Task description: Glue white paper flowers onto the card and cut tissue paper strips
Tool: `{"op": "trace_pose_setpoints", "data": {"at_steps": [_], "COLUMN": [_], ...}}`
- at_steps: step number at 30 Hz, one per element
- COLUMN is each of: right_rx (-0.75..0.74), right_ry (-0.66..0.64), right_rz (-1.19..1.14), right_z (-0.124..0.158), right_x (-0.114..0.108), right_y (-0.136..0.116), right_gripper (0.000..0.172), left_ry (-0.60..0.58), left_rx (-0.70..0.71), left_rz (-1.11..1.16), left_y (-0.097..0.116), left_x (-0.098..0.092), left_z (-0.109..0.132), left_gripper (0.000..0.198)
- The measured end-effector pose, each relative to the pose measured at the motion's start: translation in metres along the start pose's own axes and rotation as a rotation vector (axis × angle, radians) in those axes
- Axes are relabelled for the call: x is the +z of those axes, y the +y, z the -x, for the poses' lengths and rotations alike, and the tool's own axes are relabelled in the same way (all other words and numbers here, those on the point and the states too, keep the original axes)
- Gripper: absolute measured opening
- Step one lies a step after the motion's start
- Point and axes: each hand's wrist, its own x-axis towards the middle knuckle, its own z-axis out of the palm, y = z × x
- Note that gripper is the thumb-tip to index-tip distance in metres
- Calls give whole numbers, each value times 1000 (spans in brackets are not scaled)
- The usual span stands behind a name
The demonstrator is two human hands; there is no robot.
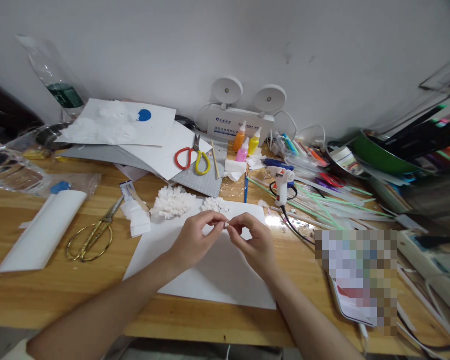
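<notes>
My left hand point(197, 240) and my right hand point(253, 242) meet above a white sheet of paper point(210, 272) on the wooden table. Both pinch a tiny white scrap of paper point(226, 225) between their fingertips. Just beyond the fingers lie two fluffy white paper clusters, a larger one point(171, 201) and a smaller one point(214, 204). A small stack of white paper slips point(139, 218) sits left of them.
Gold scissors point(92, 235) and a white roll point(43, 230) lie at left. Red-and-yellow scissors point(190, 159) rest on stacked sheets behind. A glue gun point(284, 184), small paint bottles point(246, 142), straws and pens crowd the right. A phone point(354, 292) lies near the front edge.
</notes>
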Motion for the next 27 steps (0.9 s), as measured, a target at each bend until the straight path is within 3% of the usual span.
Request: {"op": "trace_pose_setpoints", "data": {"at_steps": [8,17,22,27], "right_rx": [11,-160,-85,-51], "right_ry": [72,154,68,-25], "right_rz": [34,138,89,27], "right_z": [-1,-1,-1,1], "right_x": [0,3,1,1], "right_y": [1,0,-1,-1], "right_gripper": [4,8,7,5], "left_ry": [0,9,71,35], "left_rx": [3,0,-47,-44], "left_rz": [-9,-12,-13,-5], "left_y": [1,0,-4,-5], "left_x": [0,0,2,2], "left_z": [0,0,-2,-2], "left_gripper": [13,14,11,11]}}
